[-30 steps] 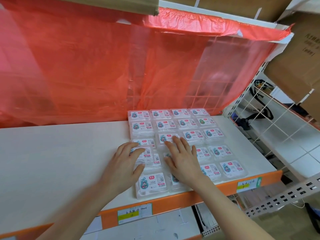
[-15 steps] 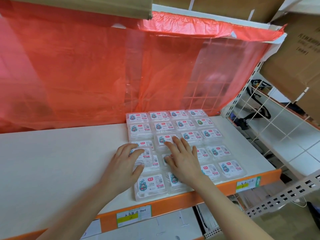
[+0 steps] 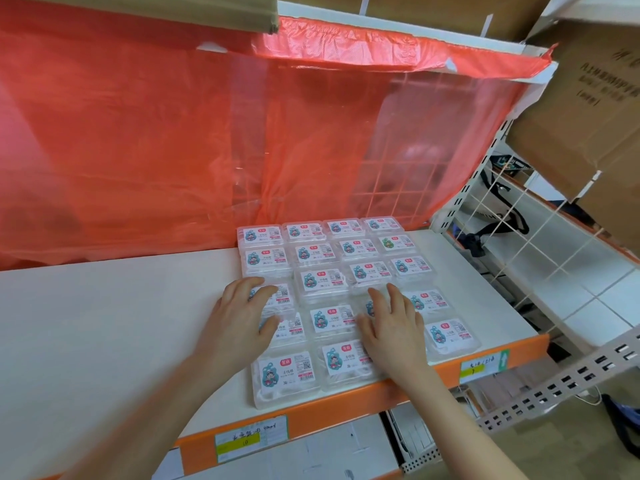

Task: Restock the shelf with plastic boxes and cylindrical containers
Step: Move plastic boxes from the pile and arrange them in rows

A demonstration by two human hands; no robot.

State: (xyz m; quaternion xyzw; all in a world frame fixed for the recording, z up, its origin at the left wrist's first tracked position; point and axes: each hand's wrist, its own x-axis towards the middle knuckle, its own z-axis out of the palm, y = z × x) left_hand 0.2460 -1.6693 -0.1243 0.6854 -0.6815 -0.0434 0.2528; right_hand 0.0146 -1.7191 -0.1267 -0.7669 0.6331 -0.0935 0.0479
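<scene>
White shelf (image 3: 104, 323) bears clear, cartoon-labelled plastic boxes (image 3: 325, 282) under flat hands (image 3: 242, 317)

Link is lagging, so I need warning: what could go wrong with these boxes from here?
1. The front clear plastic box sits at the white shelf's orange front edge; a nudge outward could drop it.
2. The left hand and right hand press flat on the other boxes; pushing may skew the rows.
</scene>
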